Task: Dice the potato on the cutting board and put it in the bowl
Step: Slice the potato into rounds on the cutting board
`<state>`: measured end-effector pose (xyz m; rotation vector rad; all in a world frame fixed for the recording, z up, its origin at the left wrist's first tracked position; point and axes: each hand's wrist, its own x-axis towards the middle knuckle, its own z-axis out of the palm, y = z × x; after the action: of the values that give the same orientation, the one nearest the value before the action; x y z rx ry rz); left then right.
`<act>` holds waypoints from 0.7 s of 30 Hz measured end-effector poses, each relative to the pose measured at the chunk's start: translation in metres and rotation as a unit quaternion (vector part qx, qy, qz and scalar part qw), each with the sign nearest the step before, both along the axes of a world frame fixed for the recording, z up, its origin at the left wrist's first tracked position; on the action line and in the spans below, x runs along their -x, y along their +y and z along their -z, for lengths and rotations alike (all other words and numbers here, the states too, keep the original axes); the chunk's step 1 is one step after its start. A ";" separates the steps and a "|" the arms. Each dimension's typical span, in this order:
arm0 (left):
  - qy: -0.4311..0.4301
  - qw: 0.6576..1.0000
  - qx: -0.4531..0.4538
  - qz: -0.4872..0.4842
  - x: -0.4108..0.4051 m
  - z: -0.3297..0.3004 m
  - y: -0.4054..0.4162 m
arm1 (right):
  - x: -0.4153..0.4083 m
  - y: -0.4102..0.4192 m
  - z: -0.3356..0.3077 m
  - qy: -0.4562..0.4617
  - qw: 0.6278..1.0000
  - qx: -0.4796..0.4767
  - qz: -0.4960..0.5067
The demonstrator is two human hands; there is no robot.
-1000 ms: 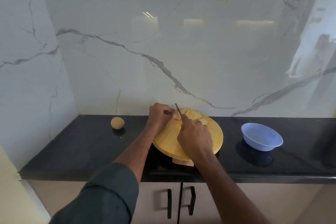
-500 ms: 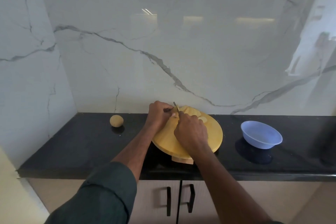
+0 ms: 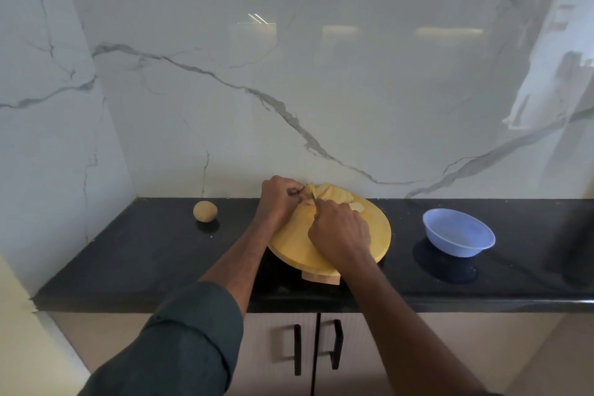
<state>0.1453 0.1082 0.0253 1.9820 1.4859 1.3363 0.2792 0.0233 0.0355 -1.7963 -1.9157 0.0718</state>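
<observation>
Head view. Your left hand (image 3: 278, 199) curls its fingers over the end of the potato (image 3: 328, 194) at the far edge of the round cutting board (image 3: 369, 241), pinning it down. Your right hand (image 3: 339, 231) is closed round the knife (image 3: 313, 194), whose blade stands against the potato beside cut slices. Bowl (image 3: 459, 236) sits on the black counter (image 3: 128, 254) well apart to the right; a whole potato (image 3: 205, 211) lies to the left.
</observation>
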 end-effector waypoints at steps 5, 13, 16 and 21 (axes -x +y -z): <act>-0.012 1.000 0.008 0.001 -0.002 -0.001 -0.003 | 0.003 0.004 -0.001 -0.011 1.000 0.021 0.002; 0.003 1.000 0.018 -0.016 -0.002 -0.005 -0.005 | 0.000 -0.003 -0.004 -0.022 0.999 0.035 0.000; 0.002 1.000 0.022 -0.020 -0.002 -0.004 -0.003 | -0.004 -0.006 -0.003 -0.025 0.999 0.029 0.003; -0.013 0.999 0.034 -0.025 0.000 -0.003 -0.003 | -0.008 -0.007 -0.002 -0.039 0.999 0.024 -0.002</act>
<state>0.1458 0.1055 0.0282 1.8900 1.5566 1.3081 0.2867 0.0160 0.0378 -1.8525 -1.9867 0.0517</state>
